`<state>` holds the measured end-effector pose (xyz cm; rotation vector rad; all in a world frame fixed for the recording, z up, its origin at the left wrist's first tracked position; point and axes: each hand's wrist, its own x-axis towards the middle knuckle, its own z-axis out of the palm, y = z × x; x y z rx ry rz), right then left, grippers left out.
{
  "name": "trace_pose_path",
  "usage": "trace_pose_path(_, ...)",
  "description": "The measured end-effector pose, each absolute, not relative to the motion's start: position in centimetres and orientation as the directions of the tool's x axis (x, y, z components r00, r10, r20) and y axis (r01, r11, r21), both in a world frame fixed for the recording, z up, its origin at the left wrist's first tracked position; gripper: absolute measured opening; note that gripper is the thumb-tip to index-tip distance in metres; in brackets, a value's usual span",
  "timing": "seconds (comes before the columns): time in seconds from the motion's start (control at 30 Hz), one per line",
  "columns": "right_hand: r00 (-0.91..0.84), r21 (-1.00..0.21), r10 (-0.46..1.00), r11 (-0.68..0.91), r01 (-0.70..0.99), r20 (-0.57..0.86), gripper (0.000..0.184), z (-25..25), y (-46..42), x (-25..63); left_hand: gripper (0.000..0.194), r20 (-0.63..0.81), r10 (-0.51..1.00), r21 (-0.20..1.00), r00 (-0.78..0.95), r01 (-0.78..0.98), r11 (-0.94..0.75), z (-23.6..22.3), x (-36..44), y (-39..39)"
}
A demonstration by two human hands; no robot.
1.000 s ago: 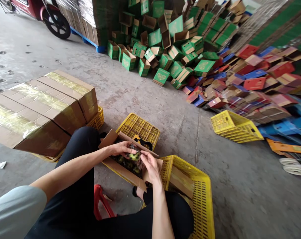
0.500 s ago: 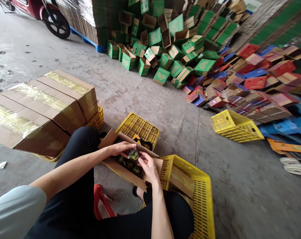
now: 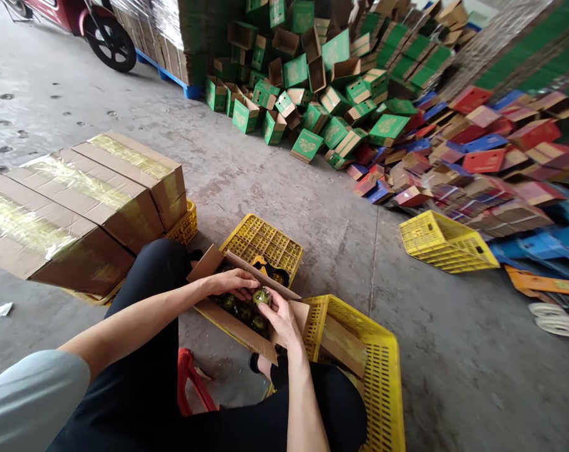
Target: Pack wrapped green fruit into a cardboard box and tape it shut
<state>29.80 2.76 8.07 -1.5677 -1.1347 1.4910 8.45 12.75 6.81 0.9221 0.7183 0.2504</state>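
A round green fruit (image 3: 262, 297) in what looks like clear, shiny wrap is held just above an open cardboard box (image 3: 249, 333). My right hand (image 3: 281, 315) grips it from the right, thumb and fingers around its side. From the left, my left hand (image 3: 232, 284) reaches over the box with its fingertips closed at the fruit's upper edge. Several more dark green fruits (image 3: 243, 310) lie inside the box below my hands; part of them is hidden. The box's flaps stand open.
A yellow crate (image 3: 383, 376) with cardboard in it stands by my right knee. An upturned yellow crate (image 3: 265, 242) lies beyond the box, taped cartons (image 3: 91, 201) at left. A red stool (image 3: 190, 383) is below. Green boxes (image 3: 308, 144) and another yellow crate (image 3: 447, 242) lie farther off.
The fruit has shifted slightly right and down and turned, showing more of its green side. My right hand wraps further round it; my left fingers have moved to its upper edge.
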Motion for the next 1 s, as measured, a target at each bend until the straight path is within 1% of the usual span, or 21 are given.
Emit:
trace_pose_path(0.1, -0.085, -0.886, 0.884, -0.462, -0.027, -0.459, 0.061, 8.4, 2.7, 29.5, 0.056, -0.471, 0.615, 0.85, 0.632, 0.137, 0.509, 6.4, 8.3, 13.1)
trace_pose_path(0.17, -0.102, -0.865, 0.869, -0.493, -0.091, -0.485, 0.059, 8.8, 2.6, 29.4, 0.053, -0.469, 0.675, 0.871, 0.57, 0.171, 0.461, 6.4, 8.1, 13.1)
trace_pose_path(0.23, -0.109, -0.851, 0.862, -0.506, -0.138, -0.495, 0.058, 9.3, 2.6, 29.3, 0.053, -0.454, 0.656, 0.875, 0.602, 0.164, 0.456, 6.6, 8.1, 13.1)
trace_pose_path(0.3, -0.104, -0.844, 0.863, -0.505, -0.18, -0.495, 0.057, 9.6, 2.5, 29.2, 0.054, -0.427, 0.586, 0.868, 0.689, 0.13, 0.479, 6.9, 8.0, 12.9)
trace_pose_path(0.37, -0.101, -0.841, 0.865, -0.501, -0.204, -0.491, 0.055, 9.9, 2.4, 29.2, 0.056, -0.398, 0.544, 0.867, 0.739, 0.109, 0.486, 7.2, 8.1, 12.8)
trace_pose_path(0.47, -0.115, -0.844, 0.868, -0.496, -0.203, -0.482, 0.054, 10.0, 2.4, 29.1, 0.055, -0.378, 0.559, 0.882, 0.738, 0.104, 0.46, 7.1, 8.2, 12.7)
trace_pose_path(0.57, -0.127, -0.856, 0.874, -0.485, -0.176, -0.469, 0.059, 10.0, 2.4, 29.2, 0.055, -0.385, 0.587, 0.889, 0.712, 0.115, 0.443, 6.9, 8.3, 12.8)
trace_pose_path(0.67, -0.126, -0.876, 0.882, -0.467, -0.123, -0.453, 0.063, 9.9, 2.5, 29.3, 0.057, -0.396, 0.591, 0.891, 0.703, 0.137, 0.433, 6.8, 8.3, 12.8)
trace_pose_path(0.77, -0.111, -0.897, 0.896, -0.437, -0.059, -0.429, 0.063, 9.8, 2.5, 29.6, 0.058, -0.412, 0.58, 0.885, 0.703, 0.158, 0.438, 6.9, 8.4, 12.7)
trace_pose_path(0.87, -0.096, -0.906, 0.903, -0.422, -0.019, -0.419, 0.059, 9.7, 2.6, 29.7, 0.062, -0.452, 0.576, 0.864, 0.681, 0.173, 0.473, 7.2, 8.4, 12.5)
trace_pose_path(1.0, -0.067, -0.908, 0.906, -0.418, -0.003, -0.417, 0.054, 9.7, 2.6, 29.8, 0.071, -0.522, 0.564, 0.807, 0.64, 0.156, 0.57, 7.5, 8.6, 12.4)
